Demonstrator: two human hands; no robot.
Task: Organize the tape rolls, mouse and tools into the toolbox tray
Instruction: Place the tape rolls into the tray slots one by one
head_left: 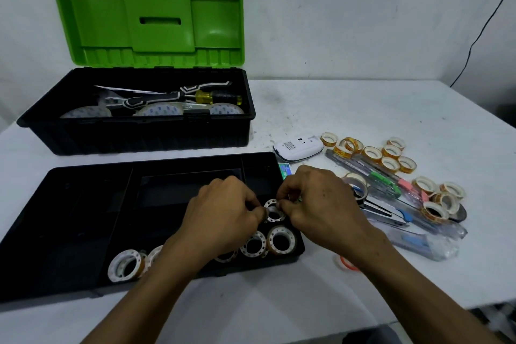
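Observation:
A black toolbox tray (83, 204) lies on the table in front of me. Several clear tape rolls (280, 240) stand along its near compartment. Over the tray's right end, my left hand (223, 212) and my right hand (315, 198) both pinch one small tape roll (273, 211) between their fingertips. A white mouse (297, 149) lies upside down just beyond the tray's right corner. Several small yellow tape rolls (391, 152) and a pile of utility knives and scissors (396, 198) sit to the right.
The open toolbox (134, 134) with a green lid (150, 11) stands behind the tray, holding a screwdriver, tools and large tape rolls. A red-edged tape roll (346, 261) lies by my right forearm. A black cable (480, 33) runs down the wall at right.

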